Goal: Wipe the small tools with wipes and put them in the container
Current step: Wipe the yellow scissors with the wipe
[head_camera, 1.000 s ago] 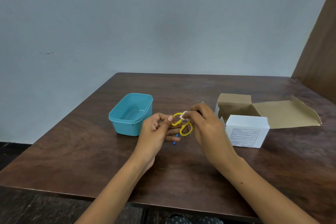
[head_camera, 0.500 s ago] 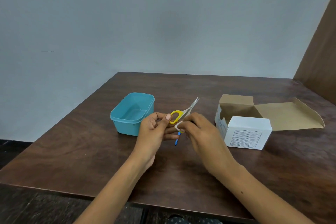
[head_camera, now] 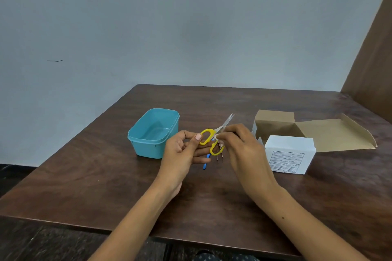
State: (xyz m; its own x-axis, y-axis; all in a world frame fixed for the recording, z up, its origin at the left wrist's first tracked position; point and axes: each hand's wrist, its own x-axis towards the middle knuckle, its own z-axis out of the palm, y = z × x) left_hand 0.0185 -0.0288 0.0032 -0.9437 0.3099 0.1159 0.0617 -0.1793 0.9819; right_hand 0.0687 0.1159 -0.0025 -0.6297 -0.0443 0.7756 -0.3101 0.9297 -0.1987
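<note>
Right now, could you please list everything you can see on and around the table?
scissors: one, yellow handles, steel blades, held above the table centre
wipe: one, white, small, pinched against the scissors
blue tool: one, on the table below the hands
thin metal tool: one, beside the blue tool; kind unclear
container: one, teal, open, left of the hands
box: one, white cardboard, flaps open, right side
table: one, dark brown wood
left hand: holds the scissors' handle
right hand: pinches the wipe

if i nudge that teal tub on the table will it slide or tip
The teal tub looks like thin plastic and holds nothing visible, so it is probably light. Its broad base and low walls suggest sliding rather than tipping on the smooth table.
</note>
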